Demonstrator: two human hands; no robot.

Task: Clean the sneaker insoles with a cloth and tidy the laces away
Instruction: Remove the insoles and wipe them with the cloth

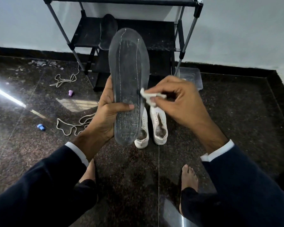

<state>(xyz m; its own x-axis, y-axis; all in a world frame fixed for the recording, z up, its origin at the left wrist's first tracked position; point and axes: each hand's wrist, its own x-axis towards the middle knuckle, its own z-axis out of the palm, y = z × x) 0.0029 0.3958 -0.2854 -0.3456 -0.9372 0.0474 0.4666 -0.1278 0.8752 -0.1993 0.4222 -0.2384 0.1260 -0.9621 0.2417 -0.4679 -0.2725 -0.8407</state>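
My left hand (103, 115) holds a dusty grey insole (129, 76) upright by its lower half, thumb across the face. My right hand (175, 99) pinches a small white cloth (150, 96) that touches the insole's right edge. A second dark insole (107, 31) lies on the black shoe rack's shelf (154, 35). Two white sneakers (158, 125) stand on the floor below my hands, the left one partly hidden by the insole. One white lace (64, 81) lies loose on the floor at the left, another lace (72, 126) lies nearer to me.
The rack's metal legs (181, 54) stand against the pale wall. A clear plastic box (191, 76) sits by the right leg. A purple cap (70, 93) and a blue cap (40, 126) lie on the dark stone floor. My bare feet (189, 176) are below.
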